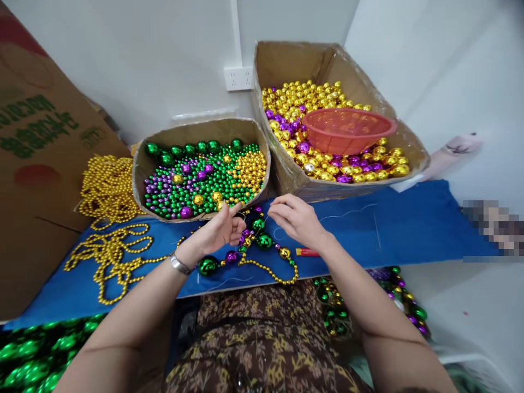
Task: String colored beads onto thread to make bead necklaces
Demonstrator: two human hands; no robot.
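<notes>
The floral garment (262, 333) is closest, and beyond it my right hand (298, 219) seems to pinch thread (262, 225), I can't tell my left hand's (220, 232) grip, and tugging could drop the bead strand (265, 240) off the surface's (339, 245) near edge, where it lies.

– Cloth (347, 226)?
– Plain blue.
– Bead strand (265, 241) on it?
– Shiny green, purple and gold, mixed; lower loop mostly gold.
– Thread (377, 232)?
– Whitish.
– Smaller box (196, 131)?
– Brown cardboard. Small beads (200, 191) green, purple, gold; gold bunched right, purple mostly left.
– Bigger box (295, 60)?
– Brown too. Balls (292, 98) gold, purple scattered through. Basket (347, 144) orange-red.
– Loose garlands (108, 185)?
– Gold, all of it.
– Tall carton (41, 202)?
– Brown, green lettering, red patches.
– Clothing (262, 327)?
– Dark brown, floral print, yellow and dull pink.
– Wristband (179, 265)?
– Silver.
– Little stick (307, 252)?
– Yellow end, rest red.
– Big balls (28, 355), lower left?
– Metallic green.
– Wall (164, 54)?
– Pale grey, socket (239, 79) white.
</notes>
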